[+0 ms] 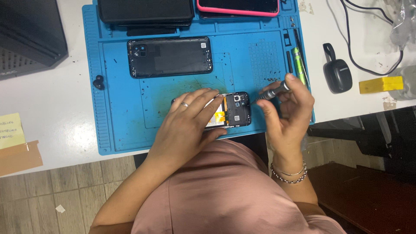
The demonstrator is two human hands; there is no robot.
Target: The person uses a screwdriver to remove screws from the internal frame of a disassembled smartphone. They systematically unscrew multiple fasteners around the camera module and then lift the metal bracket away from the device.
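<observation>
Two hands are working: left hand (188, 119) pressing flat on one opened phone (232, 110); right hand (288, 106), at 3 o'clock, gripping one screwdriver (273, 92).

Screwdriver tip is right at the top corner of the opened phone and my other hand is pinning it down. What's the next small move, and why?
Probably seat the tip in the screw at that corner. The right hand holds the screwdriver angled at the upper right edge of the opened phone, while the left hand presses the phone flat on the blue mat. Whether the tip already sits in a screw is too small to tell.
</observation>
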